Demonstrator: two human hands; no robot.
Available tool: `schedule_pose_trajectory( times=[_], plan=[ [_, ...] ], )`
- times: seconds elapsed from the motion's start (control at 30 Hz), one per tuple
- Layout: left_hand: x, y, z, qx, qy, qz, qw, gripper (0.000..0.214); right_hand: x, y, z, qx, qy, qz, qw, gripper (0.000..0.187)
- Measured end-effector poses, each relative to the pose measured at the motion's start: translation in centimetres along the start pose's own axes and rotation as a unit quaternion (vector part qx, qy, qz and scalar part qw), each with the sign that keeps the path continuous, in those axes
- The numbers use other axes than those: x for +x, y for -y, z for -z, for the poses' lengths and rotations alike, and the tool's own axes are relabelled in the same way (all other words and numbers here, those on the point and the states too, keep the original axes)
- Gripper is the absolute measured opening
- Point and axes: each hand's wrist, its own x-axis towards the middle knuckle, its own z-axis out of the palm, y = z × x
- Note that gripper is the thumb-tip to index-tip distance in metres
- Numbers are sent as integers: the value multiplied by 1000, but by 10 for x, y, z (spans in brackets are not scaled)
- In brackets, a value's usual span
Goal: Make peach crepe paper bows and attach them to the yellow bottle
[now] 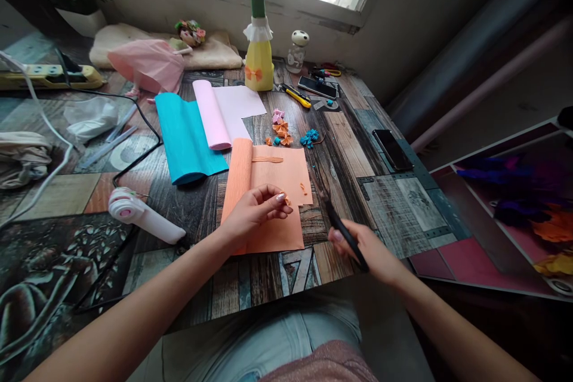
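Observation:
My left hand [264, 210] pinches a small piece of orange crepe paper [287, 200] between thumb and fingers. It hovers over the partly unrolled orange crepe paper roll [237, 170]. To the right, my right hand [358, 248] is closed around black-handled scissors [342, 227], whose blades point away from me. A thin twisted orange strip [267, 159] and small orange scraps [303, 189] lie on the unrolled sheet. Just beyond it sit little orange paper flowers [281, 127], a pink paper flower [278, 115] and blue paper flowers [309, 138].
Blue [190, 137] and pink [210, 113] crepe rolls lie behind. A white glue gun [143, 215] with its black cord is at left. A yellow decorated bottle [259, 59], a yellow cutter [297, 95], a phone [393, 150] and another phone [317, 86] stand or lie farther back.

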Motion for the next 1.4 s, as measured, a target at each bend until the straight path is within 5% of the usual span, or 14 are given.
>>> schedule_pose_trajectory(
  times=[0.1, 0.27, 0.47, 0.83, 0.97, 1.13, 1.4],
  plan=[
    [0, 0, 0, 3, -8, 2, 1000, 29, 22, -18, 31, -120, -132, -16, 984, 45],
    [0, -1, 0, 0, -23, 5, 1000, 27, 57, -45, 75, -350, -282, -82, 889, 32],
    [0, -1, 0, -3, -30, 9, 999, 28, 67, -52, 90, -435, -306, -83, 842, 34],
    [0, -1, 0, -6, -42, 9, 999, 31, 63, -55, 112, -452, -265, -2, 852, 33],
    [0, -1, -1, -6, -38, 10, 999, 32, 60, -32, 98, -347, -296, 93, 885, 23],
    [1, -1, -1, -4, -43, 14, 999, 34, 62, 5, 46, -213, -206, 225, 928, 10],
    [-1, 1, -4, -4, -59, 11, 998, 35, 89, 16, 2, -265, -173, 224, 922, 9]
  ],
)
